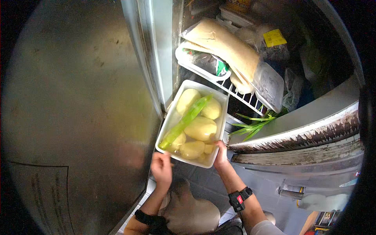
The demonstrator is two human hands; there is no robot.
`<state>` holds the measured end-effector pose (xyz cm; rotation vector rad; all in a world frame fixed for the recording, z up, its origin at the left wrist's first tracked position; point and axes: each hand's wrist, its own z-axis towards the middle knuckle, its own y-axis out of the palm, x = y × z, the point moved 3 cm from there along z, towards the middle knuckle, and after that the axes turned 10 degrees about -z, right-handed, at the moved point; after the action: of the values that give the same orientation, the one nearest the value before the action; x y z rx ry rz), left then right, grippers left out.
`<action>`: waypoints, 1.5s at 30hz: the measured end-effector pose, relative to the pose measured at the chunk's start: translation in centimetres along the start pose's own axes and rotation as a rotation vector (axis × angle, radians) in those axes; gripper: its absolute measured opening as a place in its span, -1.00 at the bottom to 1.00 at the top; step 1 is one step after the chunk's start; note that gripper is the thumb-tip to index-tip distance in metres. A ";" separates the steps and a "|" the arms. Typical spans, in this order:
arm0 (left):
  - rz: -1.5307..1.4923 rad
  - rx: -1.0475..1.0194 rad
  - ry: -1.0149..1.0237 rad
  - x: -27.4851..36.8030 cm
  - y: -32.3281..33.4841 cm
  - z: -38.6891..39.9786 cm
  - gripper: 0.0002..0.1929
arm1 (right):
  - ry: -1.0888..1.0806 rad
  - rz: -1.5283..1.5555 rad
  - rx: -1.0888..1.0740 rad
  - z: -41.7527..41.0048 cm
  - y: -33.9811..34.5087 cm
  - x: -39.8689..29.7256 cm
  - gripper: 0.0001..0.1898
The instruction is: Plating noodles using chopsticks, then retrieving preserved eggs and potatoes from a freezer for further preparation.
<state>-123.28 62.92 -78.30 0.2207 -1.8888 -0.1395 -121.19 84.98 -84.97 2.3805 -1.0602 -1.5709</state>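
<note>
A white plastic tub (226,114) of several peeled potatoes (200,128) in liquid is before me, tilted in the view, at the opening of a refrigerator. Across the potatoes lies a long green vegetable stalk (186,122), running from the near left corner towards the far right. My right hand (221,154) grips the tub's right side by its near corner, thumb over the rim. At the near left corner is my left hand (161,166), blurred with curled fingers; whether it holds the rim cannot be made out.
Beyond the tub, a white wire shelf (249,101) bears a white tray (202,75) of packaged food and a bagged tan sheet-like item (223,44). Green leaves (255,124) stick out below. A metal door (82,102) stands left; a worn door gasket (293,135) edges the right.
</note>
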 end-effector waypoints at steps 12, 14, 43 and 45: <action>0.665 -0.045 0.237 1.6 -1.1 2.5 -0.62 | -0.034 -0.139 0.012 -4.6 -2.8 1.0 -0.44; 0.635 -0.070 0.197 1.8 0.2 3.2 -0.63 | -0.035 -0.234 0.027 -5.0 -4.6 1.7 -0.44; 0.647 -0.116 0.140 33.0 -0.4 -30.4 -0.76 | 0.124 -0.149 0.127 -45.8 8.0 -18.6 -0.34; 0.652 -0.094 0.158 37.4 0.4 -33.6 -0.76 | 0.222 -0.130 0.235 -50.1 11.6 -24.1 -0.34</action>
<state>-103.16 55.46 -32.83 -0.4382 -1.7034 0.2267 -90.28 76.50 -38.11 2.7519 -1.1177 -1.2368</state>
